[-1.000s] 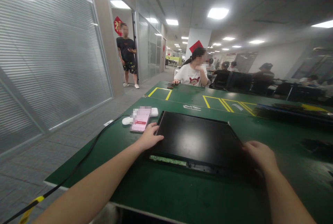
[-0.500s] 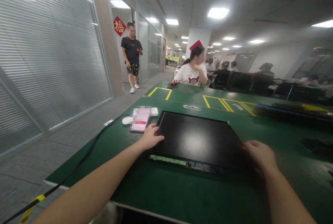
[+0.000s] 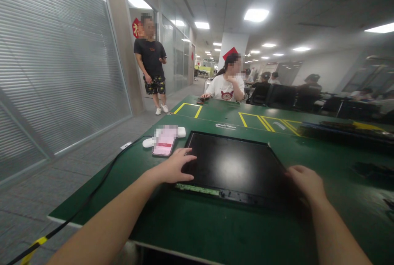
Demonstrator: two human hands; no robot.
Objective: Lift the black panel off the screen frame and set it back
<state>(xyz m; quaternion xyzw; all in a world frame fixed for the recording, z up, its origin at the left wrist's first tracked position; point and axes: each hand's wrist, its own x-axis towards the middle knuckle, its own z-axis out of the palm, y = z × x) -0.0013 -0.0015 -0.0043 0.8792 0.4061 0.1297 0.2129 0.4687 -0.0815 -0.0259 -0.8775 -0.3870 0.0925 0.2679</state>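
A black flat display panel (image 3: 234, 162) lies face up on the green table. Along its near edge runs a bare green circuit board strip (image 3: 197, 190). My left hand (image 3: 174, 166) is at the panel's left side, fingers spread, with the fingertips over the dark surface near the near-left corner. At the right edge my right hand (image 3: 308, 183) is closed with its fingers curled against the panel; the fingertips are partly hidden and the edge there is blurred.
A phone (image 3: 164, 141) and a white mouse-like object (image 3: 148, 143) lie left of the panel, near a black cable (image 3: 104, 178). Dark parts (image 3: 341, 129) are stacked at the far right. One person (image 3: 226, 84) sits across the table (image 3: 230, 232); another (image 3: 150, 61) is in the walkway.
My left hand has slid nearer to me along the panel's left side and its fingers have spread. My right hand stays at the right edge. The person in the walkway has come closer.
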